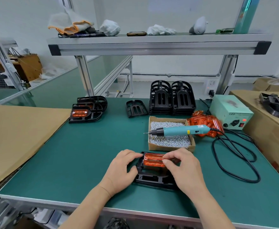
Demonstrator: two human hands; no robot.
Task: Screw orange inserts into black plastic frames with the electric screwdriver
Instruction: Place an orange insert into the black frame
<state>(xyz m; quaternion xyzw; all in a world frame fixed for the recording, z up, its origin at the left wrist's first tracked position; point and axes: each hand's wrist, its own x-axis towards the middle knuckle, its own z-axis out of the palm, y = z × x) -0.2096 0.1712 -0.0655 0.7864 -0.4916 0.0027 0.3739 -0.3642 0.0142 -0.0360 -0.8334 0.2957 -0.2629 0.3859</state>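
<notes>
Lower centre of frame: a flat, ribbed black plastic frame (152,178) lies on the green bench mat (85,154), with a translucent orange insert (153,161) seated in its upper end. Left hand (120,171) grips the frame's left edge with curled fingers. Right hand (183,169) pinches the insert's right end between thumb and fingertips. The insert's long axis runs left-right. The frame looks to run top-to-bottom, though the hands hide part of it. Both parts look light and stiff. The insert is probably glossy and slippery and may crack if overtightened, so hold it by its ends and clamp the frame by its outer rim, clear of the screw holes. The teal electric screwdriver (181,130) sits right of centre, untouched, across a cardboard box of small silver screws (168,148), with its long axis left-right and its bit pointing left. Stacked black frames (171,98) stand above the box, loose orange inserts (206,123) lie to its right, and finished pieces (87,109) are at left centre.
</notes>
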